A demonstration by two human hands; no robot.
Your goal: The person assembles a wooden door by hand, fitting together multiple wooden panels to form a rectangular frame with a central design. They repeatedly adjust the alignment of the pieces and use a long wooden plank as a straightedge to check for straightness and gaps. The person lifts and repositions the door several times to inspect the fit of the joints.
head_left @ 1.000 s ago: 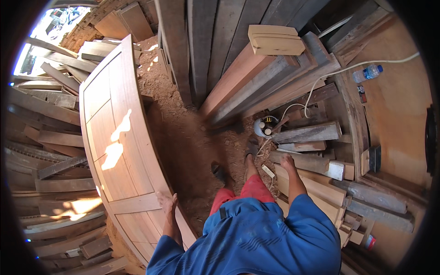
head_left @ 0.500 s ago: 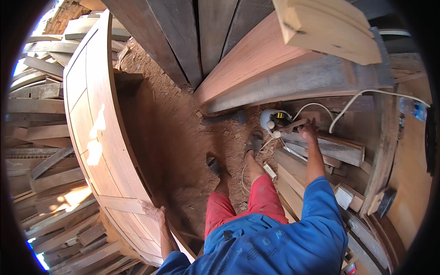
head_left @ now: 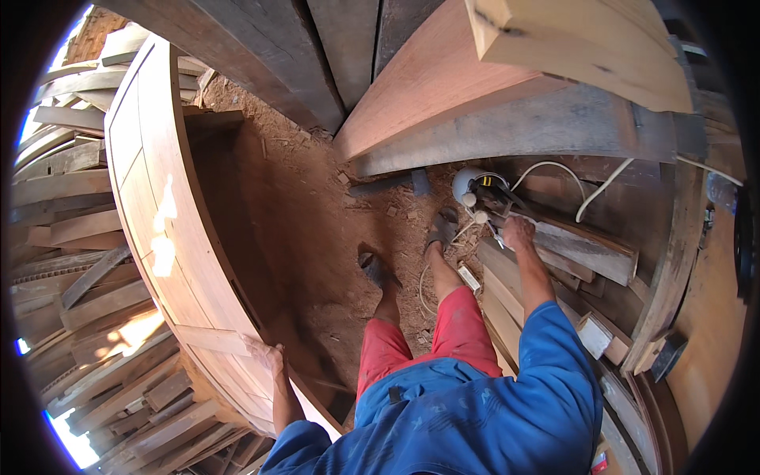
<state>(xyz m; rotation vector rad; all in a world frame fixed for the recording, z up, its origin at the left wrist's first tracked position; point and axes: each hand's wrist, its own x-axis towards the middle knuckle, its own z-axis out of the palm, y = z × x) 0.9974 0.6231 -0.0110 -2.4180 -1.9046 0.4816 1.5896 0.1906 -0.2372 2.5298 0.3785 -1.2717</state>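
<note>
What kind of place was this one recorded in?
Most likely a woodworking yard: planks stacked about, a panelled door on edge, steadied by the left hand, sawdust floor, and a corded power tool by the right hand.

Blue short-sleeved shirt (head_left: pixel 475 412), red shorts (head_left: pixel 427 340), dark, possibly open, sandals (head_left: pixel 376 271).

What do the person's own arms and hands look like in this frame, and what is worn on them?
Both arms wear blue sleeves that end about the elbow, leaving the forearms bare. The left hand and right hand are bare too: no gloves, and no watch, ring or wristband can be made out. The sleeves look plain, of one cloth with the blue top, without visible markings.
</note>
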